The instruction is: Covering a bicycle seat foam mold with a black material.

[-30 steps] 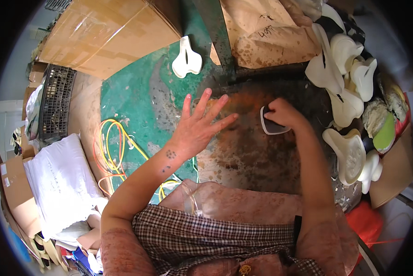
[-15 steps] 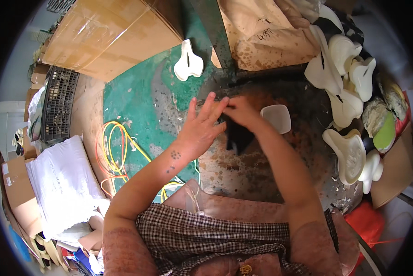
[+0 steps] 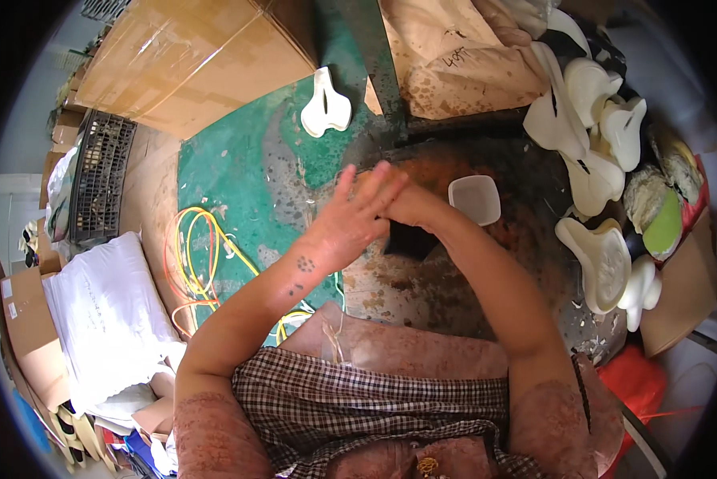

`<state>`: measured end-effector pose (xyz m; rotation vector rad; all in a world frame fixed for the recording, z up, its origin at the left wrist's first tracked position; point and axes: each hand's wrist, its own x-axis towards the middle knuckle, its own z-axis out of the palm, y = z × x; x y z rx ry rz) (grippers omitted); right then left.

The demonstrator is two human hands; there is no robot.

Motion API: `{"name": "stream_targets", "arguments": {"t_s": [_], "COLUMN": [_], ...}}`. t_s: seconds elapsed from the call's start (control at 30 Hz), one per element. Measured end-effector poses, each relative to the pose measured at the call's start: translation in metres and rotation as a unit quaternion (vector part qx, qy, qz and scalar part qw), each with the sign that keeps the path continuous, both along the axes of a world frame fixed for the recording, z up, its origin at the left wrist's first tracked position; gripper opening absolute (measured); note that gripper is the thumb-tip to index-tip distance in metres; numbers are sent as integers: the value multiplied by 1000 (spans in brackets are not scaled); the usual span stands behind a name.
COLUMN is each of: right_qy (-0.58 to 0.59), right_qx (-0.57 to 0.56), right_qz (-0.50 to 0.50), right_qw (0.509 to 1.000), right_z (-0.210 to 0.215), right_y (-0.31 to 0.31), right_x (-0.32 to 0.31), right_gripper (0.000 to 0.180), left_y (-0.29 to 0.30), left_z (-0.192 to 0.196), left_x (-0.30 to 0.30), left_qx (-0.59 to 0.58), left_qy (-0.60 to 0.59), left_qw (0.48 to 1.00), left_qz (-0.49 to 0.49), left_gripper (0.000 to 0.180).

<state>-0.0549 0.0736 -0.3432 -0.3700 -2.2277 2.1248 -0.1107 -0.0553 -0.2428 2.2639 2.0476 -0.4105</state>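
Note:
My left hand [image 3: 352,214] reaches over the dark worktop with its fingers stretched out, tips pointing away from me. Overlapping it, my right hand [image 3: 413,200] is bent inward, its fingers curled and partly hidden behind the left. Below both hands a black piece of soft-looking material [image 3: 410,243] shows, and my right hand grips it as far as I can see. Its full shape is covered by the hands. Just right of my right hand stands a whitish square plastic tub [image 3: 476,199].
A white saddle-shaped foam pad [image 3: 325,105] lies on the green surface ahead. Several more pads [image 3: 594,263] are heaped at the right. A large cardboard box [image 3: 191,64], a stained brown sack [image 3: 462,68], yellow and orange hoses [image 3: 184,247], a black crate [image 3: 103,176] and a white bag [image 3: 111,311] surround me.
My hands have come closer together and overlap more. The black material's lower end has changed from a narrow pointed shape to a broader one.

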Motion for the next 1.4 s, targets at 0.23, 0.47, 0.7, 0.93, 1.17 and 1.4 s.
{"name": "stream_targets", "arguments": {"t_s": [0.23,0.47,0.7,0.93,1.17,1.4], "right_qy": [-59,248,149,44,300,179], "right_qx": [58,448,570,449,371,535], "right_qz": [36,80,85,-10,8,128], "right_qw": [996,855,804,892,879,815], "right_z": [14,50,45,52,58,48], "right_y": [53,14,21,48,49,42], "right_x": [51,52,54,65,71,74], "right_gripper": [16,12,16,17,15,8], "left_y": [-18,-6,-10,-8,0,-6], "left_z": [-21,-3,-17,-4,-1,-2], "left_x": [-6,-3,-4,4,4,10], "left_qx": [166,34,72,106,108,85], "left_qy": [1,-150,-330,-185,-88,-185], "left_qw": [986,981,912,957,986,973], "left_qz": [22,115,231,197,92,107], "left_gripper": [41,22,54,57,57,58]}}
